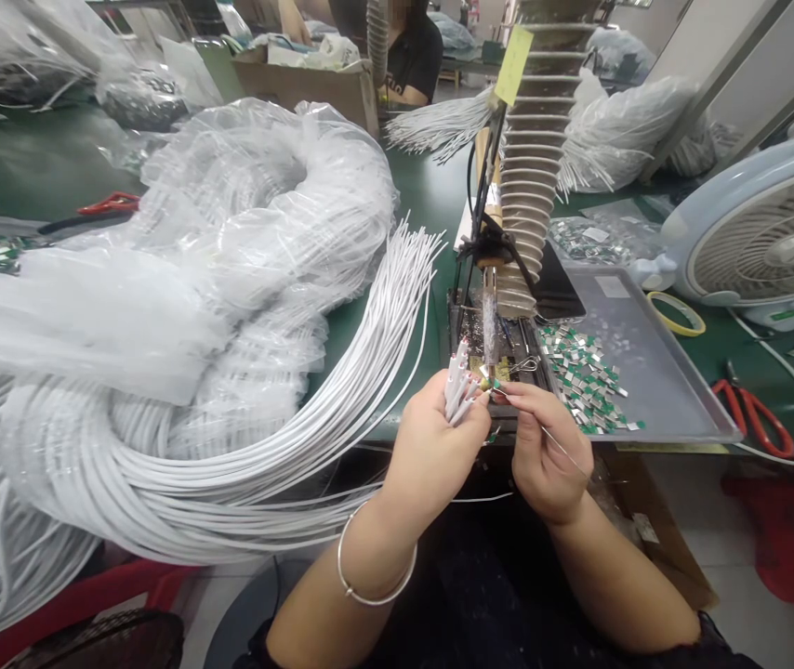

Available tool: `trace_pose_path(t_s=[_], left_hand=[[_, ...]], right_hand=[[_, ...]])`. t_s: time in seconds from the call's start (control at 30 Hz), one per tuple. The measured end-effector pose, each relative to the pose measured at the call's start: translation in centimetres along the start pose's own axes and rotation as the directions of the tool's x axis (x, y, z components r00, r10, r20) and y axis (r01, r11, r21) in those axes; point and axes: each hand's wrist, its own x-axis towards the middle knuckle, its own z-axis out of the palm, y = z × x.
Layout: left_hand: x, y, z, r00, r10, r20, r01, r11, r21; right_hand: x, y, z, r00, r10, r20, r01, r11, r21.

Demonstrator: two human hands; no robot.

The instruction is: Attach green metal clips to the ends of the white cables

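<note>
My left hand is closed round a bunch of white cables, whose cut ends show reddish cores pointing up. The cables trail back to the left beneath my wrist. In my right hand, fingertips pinch a thin solder wire that runs back across the palm. Both hands meet under the tip of an upright soldering iron fixed to a stand. A small green circuit board shows at the fingertips by the tip; which fingers bear it I cannot tell.
A large bundle of white cables, partly in plastic, fills the left. On the right a grey tray holds many small green-and-silver boards. Around it are red-handled scissors, yellow tape, a fan and a ribbed hose. Behind sits another person.
</note>
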Motion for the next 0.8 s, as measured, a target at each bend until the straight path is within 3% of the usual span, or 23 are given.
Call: trace_pose_path(t_s=[0.8], left_hand=[[-0.15, -0.25, -0.11, 1.0, 0.007, 0.015, -0.008, 1.0, 0.015]], right_hand=[[0.02, -0.1, -0.03, 1.0, -0.016, 0.014, 0.016, 1.0, 0.011]])
